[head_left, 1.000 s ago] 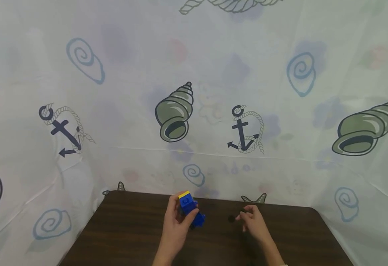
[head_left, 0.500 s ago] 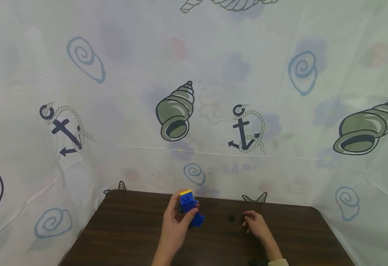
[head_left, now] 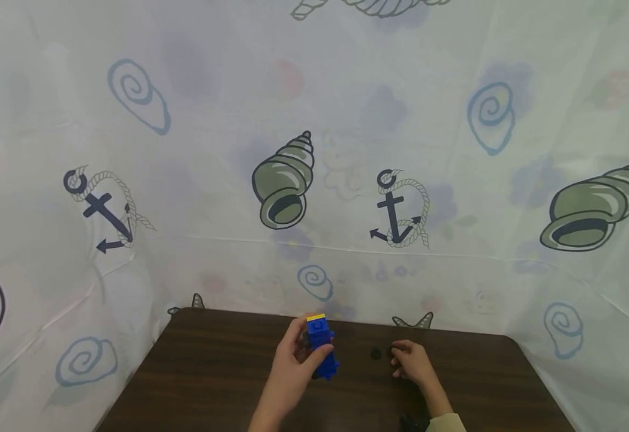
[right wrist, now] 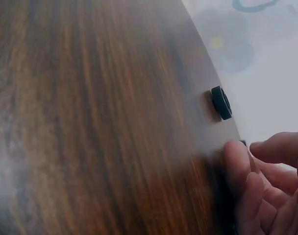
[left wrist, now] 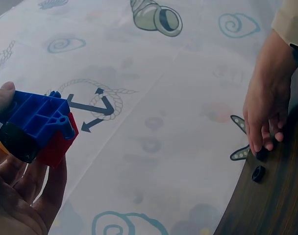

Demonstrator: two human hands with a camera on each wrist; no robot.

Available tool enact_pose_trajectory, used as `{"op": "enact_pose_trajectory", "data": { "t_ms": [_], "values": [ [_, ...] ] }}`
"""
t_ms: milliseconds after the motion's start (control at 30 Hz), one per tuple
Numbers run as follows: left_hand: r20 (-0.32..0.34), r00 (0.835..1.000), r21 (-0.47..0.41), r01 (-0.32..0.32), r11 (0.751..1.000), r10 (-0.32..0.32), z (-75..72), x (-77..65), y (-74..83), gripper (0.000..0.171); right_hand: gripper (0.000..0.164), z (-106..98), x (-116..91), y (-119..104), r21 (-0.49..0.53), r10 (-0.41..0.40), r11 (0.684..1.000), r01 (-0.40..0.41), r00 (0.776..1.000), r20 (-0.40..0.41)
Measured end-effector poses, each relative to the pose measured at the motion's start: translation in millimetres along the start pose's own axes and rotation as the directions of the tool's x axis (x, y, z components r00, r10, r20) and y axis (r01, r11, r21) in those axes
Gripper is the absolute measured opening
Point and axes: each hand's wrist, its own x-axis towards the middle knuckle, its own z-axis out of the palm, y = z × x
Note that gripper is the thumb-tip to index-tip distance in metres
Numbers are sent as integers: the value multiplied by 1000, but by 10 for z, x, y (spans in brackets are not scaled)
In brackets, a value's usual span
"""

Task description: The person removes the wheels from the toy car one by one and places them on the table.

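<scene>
My left hand [head_left: 292,363] grips a blue toy vehicle [head_left: 319,342] with a yellow end, raised above the table. In the left wrist view this toy vehicle [left wrist: 34,115] shows a red part and a black wheel [left wrist: 19,142]; fingers cover some of it. At the table's far side, my right hand [head_left: 414,363] pinches a small black piece [left wrist: 261,154], apparently a wheel, mostly hidden by the fingertips. Beside it on the tabletop lies a loose black wheel [head_left: 376,354], standing out clearly as a ribbed wheel [right wrist: 221,103] in the right wrist view.
The dark wood table [head_left: 211,372] ends just beyond the hands. A pale curtain [head_left: 211,198] printed with shells and anchors hangs behind and at both sides. Some dark object [head_left: 412,423] shows by the right sleeve [head_left: 446,423].
My left hand has shifted slightly right with the toy vehicle, turning it more upright. My right hand drew back from the loose wheel, then moved slightly left again; a black piece shows at its fingertips.
</scene>
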Motion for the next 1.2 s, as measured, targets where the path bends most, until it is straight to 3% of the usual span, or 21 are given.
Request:
{"op": "enact_pose_trajectory", "data": {
  "t_ms": [400, 667, 800, 967, 1067, 1200],
  "values": [
    [17, 1000, 11, 5, 1000, -5, 3, 20, 6, 52, 36, 15, 39, -23, -54, -43, 998, 45, 999, 28],
    [22, 1000, 28, 7, 1000, -8, 3, 17, -8, 51, 32, 58, 43, -27, -189, -62, 980, 61, 998, 1],
    [2, 1000, 17, -3, 1000, 3, 9, 18, -25, 56, 33, 64, 51, -27, -257, -82, 963, 80, 997, 0],
    [-38, 999, 40, 23, 999, -22, 2, 14, -51, 51, 36, 54, 65, -1, -224, -66, 972, 68, 998, 14],
    [-13, 998, 82, 55, 995, -54, -15, 19, -76, 47, 38, 33, 57, 35, -179, -65, 982, 67, 998, 17],
    [82, 994, 127, 62, 990, -72, -42, 16, -90, 47, 46, 19, 42, 58, -152, -67, 986, 61, 997, -36]
  ]
}}
